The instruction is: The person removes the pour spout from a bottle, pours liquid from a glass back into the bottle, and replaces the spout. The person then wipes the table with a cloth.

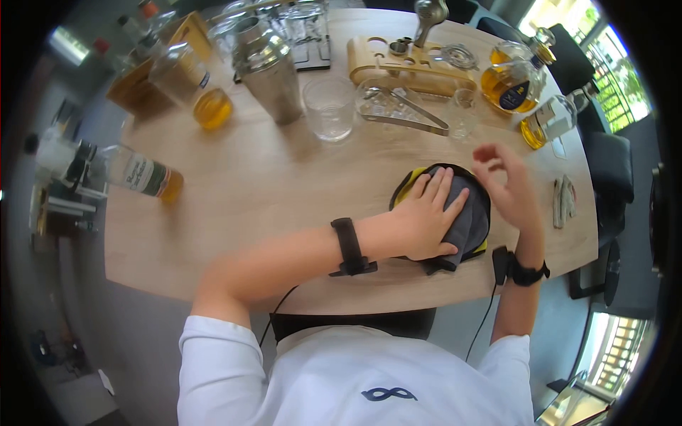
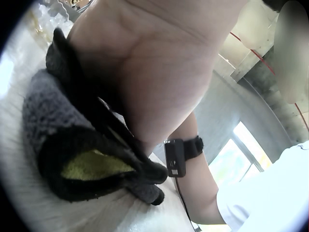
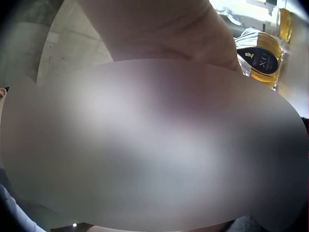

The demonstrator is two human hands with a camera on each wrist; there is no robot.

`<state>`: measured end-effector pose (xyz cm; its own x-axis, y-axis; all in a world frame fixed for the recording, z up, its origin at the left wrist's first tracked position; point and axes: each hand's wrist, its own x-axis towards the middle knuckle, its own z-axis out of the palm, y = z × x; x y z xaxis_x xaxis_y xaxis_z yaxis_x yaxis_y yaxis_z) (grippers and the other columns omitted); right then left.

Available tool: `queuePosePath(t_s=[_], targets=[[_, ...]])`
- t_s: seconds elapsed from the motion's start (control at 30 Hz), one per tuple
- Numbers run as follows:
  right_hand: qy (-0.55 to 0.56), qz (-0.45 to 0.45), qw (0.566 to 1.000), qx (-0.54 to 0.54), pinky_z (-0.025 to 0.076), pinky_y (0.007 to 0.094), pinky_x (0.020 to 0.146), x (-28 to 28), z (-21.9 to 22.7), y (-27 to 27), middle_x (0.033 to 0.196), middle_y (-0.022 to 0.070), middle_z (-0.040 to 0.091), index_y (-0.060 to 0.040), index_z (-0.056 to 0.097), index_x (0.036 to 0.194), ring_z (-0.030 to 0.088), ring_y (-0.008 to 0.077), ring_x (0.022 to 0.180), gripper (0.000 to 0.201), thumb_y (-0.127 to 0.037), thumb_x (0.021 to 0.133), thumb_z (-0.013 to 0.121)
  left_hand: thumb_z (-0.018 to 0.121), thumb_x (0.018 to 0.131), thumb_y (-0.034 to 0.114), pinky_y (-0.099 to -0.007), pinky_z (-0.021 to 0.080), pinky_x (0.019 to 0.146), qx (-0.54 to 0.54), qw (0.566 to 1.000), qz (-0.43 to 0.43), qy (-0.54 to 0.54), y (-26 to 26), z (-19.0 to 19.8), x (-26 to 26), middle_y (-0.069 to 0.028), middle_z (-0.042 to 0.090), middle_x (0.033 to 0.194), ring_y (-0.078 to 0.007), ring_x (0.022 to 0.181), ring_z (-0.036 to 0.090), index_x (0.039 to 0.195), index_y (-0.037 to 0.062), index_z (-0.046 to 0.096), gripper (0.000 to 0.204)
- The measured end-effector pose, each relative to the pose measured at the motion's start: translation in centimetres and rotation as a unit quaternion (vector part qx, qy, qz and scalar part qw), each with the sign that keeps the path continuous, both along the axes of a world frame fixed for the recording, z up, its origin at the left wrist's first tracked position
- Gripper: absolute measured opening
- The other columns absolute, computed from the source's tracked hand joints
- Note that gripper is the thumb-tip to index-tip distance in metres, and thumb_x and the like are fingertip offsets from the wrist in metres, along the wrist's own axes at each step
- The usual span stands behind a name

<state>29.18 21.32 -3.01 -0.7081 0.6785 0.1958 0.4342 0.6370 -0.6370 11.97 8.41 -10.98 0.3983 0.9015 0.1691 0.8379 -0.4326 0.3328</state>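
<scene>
A grey-and-yellow cloth (image 1: 474, 213) with black edging lies bunched on the wooden table near its front edge. My left hand (image 1: 426, 221) rests flat on it, fingers spread and pointing away from me. In the left wrist view, the folded cloth (image 2: 58, 106) shows a yellow inner side beneath the palm. Just right of the cloth, my right hand (image 1: 506, 186) is raised with loosely bent fingers and holds nothing. Most of the right wrist view is blurred, with part of the right hand (image 3: 169, 29) along its top.
A steel shaker (image 1: 268, 74), a clear glass (image 1: 329, 110) and tongs (image 1: 419, 117) over a glass bowl stand beyond the cloth. Liquor bottles flank both sides, including a labelled bottle (image 1: 142, 172) at left and a round decanter (image 1: 508, 85) at right. A small crumpled item (image 1: 563, 202) lies far right.
</scene>
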Motion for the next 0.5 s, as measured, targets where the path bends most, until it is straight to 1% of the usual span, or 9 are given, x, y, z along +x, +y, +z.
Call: queuePosePath(t_s=[0.07,0.1,0.17,0.2,0.27,0.33,0.4,0.43,0.5], targets=[[-0.077,0.118,0.990,0.016,0.048,0.0413,0.097,-0.4,0.5,-2.8,0.114,0.0159,0.065,-0.0018,0.063,0.120,0.062,0.0338,0.113,0.030,-0.014,0.094,0.071,0.061,0.100,0.052,-0.0580,0.022,0.125,-0.027,0.999,-0.042,0.006,-1.3,1.0,-1.5,-0.0426,0.025,0.161,-0.0540,0.154,0.022,0.153,-0.0057,0.041,0.081],[-0.097,0.141,0.985,-0.005,0.043,0.0430,0.104,-0.5,-0.5,-3.8,0.120,0.0181,0.059,-0.0021,0.062,0.121,0.054,0.0383,0.120,0.033,-0.018,0.093,0.071,0.061,0.100,0.052,-0.0580,0.022,0.125,-0.031,0.999,-0.028,0.004,-2.3,1.2,-2.8,-0.0426,0.025,0.161,-0.0540,0.154,0.022,0.153,-0.0057,0.041,0.081],[-0.217,0.123,0.968,0.041,0.039,0.0443,0.107,-1.0,-0.4,-5.9,0.125,0.0186,0.055,-0.0026,0.059,0.124,0.050,0.0382,0.123,0.043,-0.026,0.091,0.074,0.065,0.099,0.045,-0.0576,0.024,0.124,-0.014,0.993,-0.094,-0.074,-4.5,1.3,-5.3,-0.0383,0.031,0.160,-0.0544,0.153,0.023,0.148,-0.0023,0.049,0.069],[-0.218,0.129,0.967,0.035,0.039,0.0443,0.107,-1.3,-0.7,-6.6,0.125,0.0186,0.055,-0.0026,0.059,0.124,0.050,0.0382,0.123,0.043,-0.026,0.091,0.074,0.070,0.097,0.037,-0.0561,0.026,0.125,-0.010,0.991,-0.083,-0.102,-5.5,1.5,-6.3,-0.0308,0.038,0.159,-0.0533,0.152,0.025,0.144,0.0013,0.054,0.060],[-0.259,0.138,0.950,0.108,0.035,0.0466,0.109,-1.7,-0.9,-7.9,0.133,0.0195,0.051,-0.0031,0.055,0.129,0.046,0.0382,0.126,0.052,-0.033,0.091,0.075,0.069,0.098,0.033,-0.0545,0.030,0.122,-0.035,0.988,-0.064,-0.137,-7.1,1.9,-8.4,-0.0288,0.044,0.154,-0.0491,0.149,0.032,0.142,0.0018,0.056,0.056],[-0.233,0.144,0.953,0.130,0.033,0.0474,0.111,-2.2,-2.0,-8.5,0.140,0.0202,0.048,-0.0034,0.054,0.130,0.044,0.0386,0.131,0.054,-0.033,0.090,0.075,0.069,0.099,0.030,-0.0529,0.034,0.119,-0.052,0.983,-0.046,-0.172,-8.0,3.0,-10.8,-0.0267,0.049,0.149,-0.0450,0.146,0.039,0.140,0.0024,0.057,0.051],[-0.211,0.155,0.952,0.157,0.030,0.0482,0.113,-2.9,-3.2,-9.1,0.147,0.0208,0.045,-0.0036,0.052,0.131,0.043,0.0391,0.136,0.056,-0.034,0.090,0.075,0.068,0.099,0.020,-0.0485,0.047,0.104,-0.147,0.961,0.057,-0.228,-8.7,4.6,-13.4,-0.0207,0.065,0.126,-0.0370,0.123,0.059,0.126,0.0014,0.064,0.033],[-0.201,0.165,0.954,0.151,0.027,0.0478,0.116,-3.2,-3.7,-9.5,0.153,0.0211,0.042,-0.0026,0.050,0.137,0.039,0.0377,0.142,0.059,-0.035,0.092,0.072,0.068,0.099,0.020,-0.0485,0.047,0.104,-0.146,0.959,0.060,-0.234,-8.7,5.2,-14.8,-0.0207,0.065,0.126,-0.0370,0.123,0.059,0.126,0.0014,0.064,0.033],[-0.196,0.176,0.954,0.144,0.023,0.0473,0.118,-4.5,-3.8,-10.5,0.158,0.0215,0.040,-0.0016,0.049,0.142,0.036,0.0364,0.148,0.063,-0.036,0.094,0.069,0.065,0.099,0.011,-0.0404,0.051,0.086,0.040,0.965,0.103,-0.238,-8.8,5.9,-17.7,-0.0141,0.069,0.095,-0.0276,0.095,0.066,0.101,-0.0010,0.067,0.012]])
